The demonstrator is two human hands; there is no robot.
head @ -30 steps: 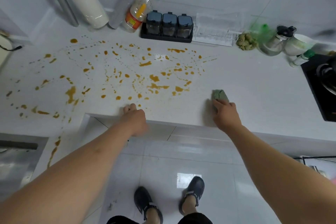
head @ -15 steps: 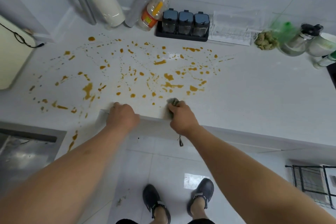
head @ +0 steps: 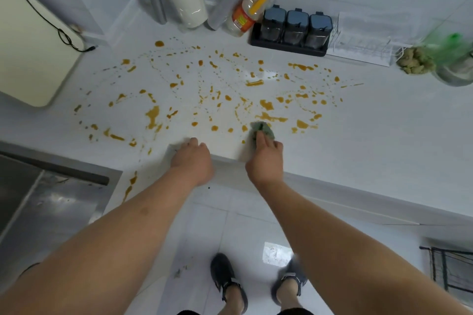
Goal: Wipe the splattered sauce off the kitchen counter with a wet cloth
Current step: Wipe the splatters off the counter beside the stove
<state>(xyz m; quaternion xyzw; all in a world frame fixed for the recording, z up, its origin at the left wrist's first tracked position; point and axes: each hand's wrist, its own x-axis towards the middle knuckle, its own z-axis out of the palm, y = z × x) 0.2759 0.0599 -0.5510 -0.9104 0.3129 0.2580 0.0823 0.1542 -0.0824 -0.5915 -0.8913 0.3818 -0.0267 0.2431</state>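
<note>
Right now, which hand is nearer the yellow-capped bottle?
Right. The right hand sits almost straight below the yellow-capped bottle; the left hand rests farther left on the counter edge.

cloth (head: pixel 261 131): partly under right hand (head: pixel 266 158) | kettle (head: pixel 458 69): cropped, perhaps blurred

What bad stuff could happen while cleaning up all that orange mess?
The green cloth under the right hand is small and the sauce splatter is wide, so it may just smear. Sauce already runs down the counter's front edge, so wiping toward it could push more onto the floor. A big sweep might bump the yellow-capped bottle.
</note>
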